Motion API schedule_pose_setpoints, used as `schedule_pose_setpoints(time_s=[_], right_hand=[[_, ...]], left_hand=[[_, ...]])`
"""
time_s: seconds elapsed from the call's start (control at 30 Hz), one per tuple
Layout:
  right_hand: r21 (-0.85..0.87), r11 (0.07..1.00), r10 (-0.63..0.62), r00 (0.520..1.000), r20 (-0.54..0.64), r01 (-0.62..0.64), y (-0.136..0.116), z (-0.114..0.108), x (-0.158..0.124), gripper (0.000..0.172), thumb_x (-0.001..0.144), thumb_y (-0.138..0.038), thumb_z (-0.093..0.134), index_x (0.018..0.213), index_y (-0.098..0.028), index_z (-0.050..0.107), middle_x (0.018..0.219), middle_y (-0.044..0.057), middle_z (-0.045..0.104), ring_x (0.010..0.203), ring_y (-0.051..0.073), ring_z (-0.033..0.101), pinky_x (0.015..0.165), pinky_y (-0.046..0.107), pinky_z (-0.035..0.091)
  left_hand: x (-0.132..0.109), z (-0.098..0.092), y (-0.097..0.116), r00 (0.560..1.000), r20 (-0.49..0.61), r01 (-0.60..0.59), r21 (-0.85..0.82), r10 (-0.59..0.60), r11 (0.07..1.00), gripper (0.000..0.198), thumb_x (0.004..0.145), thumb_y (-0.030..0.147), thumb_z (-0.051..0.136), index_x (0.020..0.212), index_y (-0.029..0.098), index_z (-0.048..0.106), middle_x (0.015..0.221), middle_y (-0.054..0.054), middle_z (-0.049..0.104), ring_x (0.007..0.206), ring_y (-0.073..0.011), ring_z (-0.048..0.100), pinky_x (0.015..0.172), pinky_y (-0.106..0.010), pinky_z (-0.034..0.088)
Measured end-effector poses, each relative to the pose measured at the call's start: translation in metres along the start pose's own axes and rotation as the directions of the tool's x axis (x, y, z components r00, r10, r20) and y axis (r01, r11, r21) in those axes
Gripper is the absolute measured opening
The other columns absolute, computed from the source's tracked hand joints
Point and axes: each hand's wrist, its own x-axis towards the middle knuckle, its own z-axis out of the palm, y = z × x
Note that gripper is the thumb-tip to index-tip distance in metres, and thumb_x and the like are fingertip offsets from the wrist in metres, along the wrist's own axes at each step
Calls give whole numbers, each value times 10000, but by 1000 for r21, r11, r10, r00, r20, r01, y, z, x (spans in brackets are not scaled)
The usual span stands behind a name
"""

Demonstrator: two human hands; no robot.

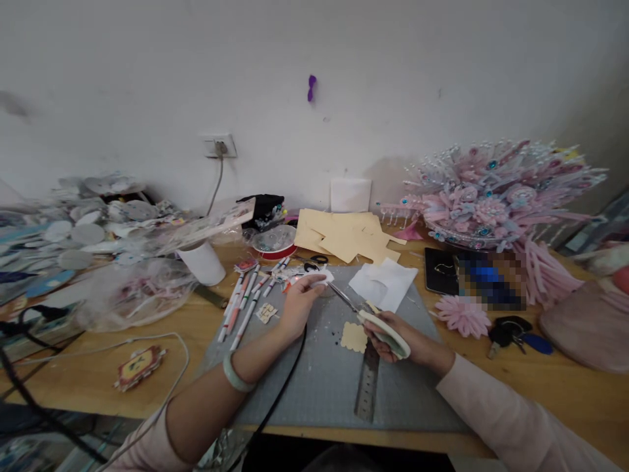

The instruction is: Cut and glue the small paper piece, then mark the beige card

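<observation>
My right hand is wrapped round the pale, thick handles of a pair of scissors, whose metal blades point up and left. In the fingers of my left hand is a small white paper piece, close to the blade tips; whether the blades touch it I cannot tell. A cream scalloped card lies on the grey cutting mat below the blades. Partly under my right hand is a metal ruler. White paper with a curved cut-out rests behind the scissors.
Several markers lie left of my left hand, near a white cup. Cream card sheets sit by the wall. A pink beaded headdress, a pink flower and keys are at right. A black cable crosses the mat.
</observation>
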Motion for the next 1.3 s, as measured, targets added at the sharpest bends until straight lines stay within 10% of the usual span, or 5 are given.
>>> schedule_pose_setpoints(time_s=[1.3], right_hand=[[-76, 997, 2, 1000, -4, -2, 0, 5, 1, 417, 581, -522, 670, 620, -174, 443, 424, -85, 442, 305, 40, 389, 289, 163, 268]], left_hand=[[3, -1, -2, 997, -50, -56, 24, 57, 998, 179, 853, 269, 528, 939, 115, 563, 906, -36, 585, 788, -141, 575, 709, -325, 493]])
